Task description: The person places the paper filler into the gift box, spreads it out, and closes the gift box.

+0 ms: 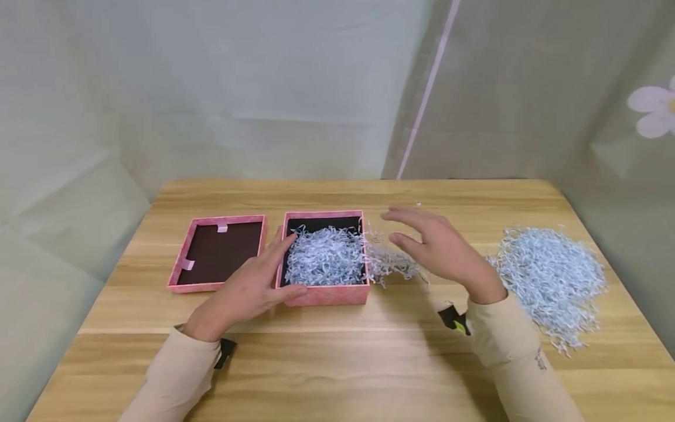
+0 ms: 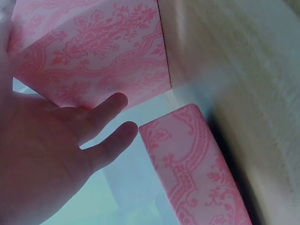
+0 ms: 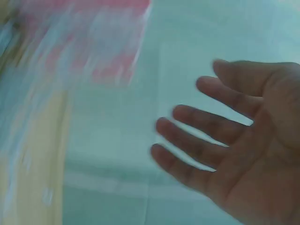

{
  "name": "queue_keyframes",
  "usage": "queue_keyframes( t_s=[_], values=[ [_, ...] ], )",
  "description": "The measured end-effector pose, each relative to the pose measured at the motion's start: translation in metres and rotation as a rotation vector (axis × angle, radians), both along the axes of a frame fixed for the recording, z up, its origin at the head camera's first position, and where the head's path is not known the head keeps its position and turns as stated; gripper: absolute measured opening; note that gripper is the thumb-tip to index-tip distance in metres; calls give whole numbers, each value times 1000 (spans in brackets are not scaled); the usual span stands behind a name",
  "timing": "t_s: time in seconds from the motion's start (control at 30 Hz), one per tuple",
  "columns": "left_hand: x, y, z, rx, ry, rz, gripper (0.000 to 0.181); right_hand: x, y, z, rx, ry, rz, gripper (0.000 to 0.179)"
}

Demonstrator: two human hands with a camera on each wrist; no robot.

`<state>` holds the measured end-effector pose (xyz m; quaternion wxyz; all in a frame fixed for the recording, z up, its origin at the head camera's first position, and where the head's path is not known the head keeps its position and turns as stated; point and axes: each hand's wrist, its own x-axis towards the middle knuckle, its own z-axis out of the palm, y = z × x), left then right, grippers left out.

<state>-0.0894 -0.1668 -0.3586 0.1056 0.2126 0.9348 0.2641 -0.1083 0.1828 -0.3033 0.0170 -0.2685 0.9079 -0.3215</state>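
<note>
A pink patterned box (image 1: 327,296) holds a mound of pale blue paper shreds (image 1: 327,255) against its dark lining. At its left side, my left hand (image 1: 248,287) rests on the box, thumb along the front rim and forefinger over the left rim. Two other fingers stretch out straight beside the patterned wall (image 2: 93,61) in the left wrist view. A loose clump of shreds (image 1: 390,264) spills past the right wall. My right hand (image 1: 440,246) is raised above that clump, fingers spread and apart from the box; the right wrist view shows its bare palm (image 3: 253,159).
Left of the box lies the pink lid (image 1: 216,252), dark inside up, with two light ribbon tabs. A large heap of paper shreds (image 1: 551,281) sits on the right of the wooden table (image 1: 337,375). Cloth curtains (image 1: 263,88) hang behind the table and at both sides.
</note>
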Motion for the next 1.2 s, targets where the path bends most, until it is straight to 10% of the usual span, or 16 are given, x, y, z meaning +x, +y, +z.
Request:
queue_keyframes(
  t_s=[0.37, 0.53, 0.77, 0.87, 1.2],
  values=[
    [4, -14, -1, -6, -16, 32, 105, 0, 51, -46, 350, -332, -113, 55],
    [4, -12, -4, 18, -27, 28, 104, -5, 39, -65, 342, -226, -77, 3],
    [3, -10, -3, 29, -27, 20, 104, 2, 1, -61, -11, 90, -12, 6],
    [1, -8, -3, 28, -29, 18, 104, 6, -8, -59, -39, 95, 5, 7],
    [-2, -5, 0, 28, -25, 2, 104, 3, -17, -81, 168, -187, 16, 109]
  ],
)
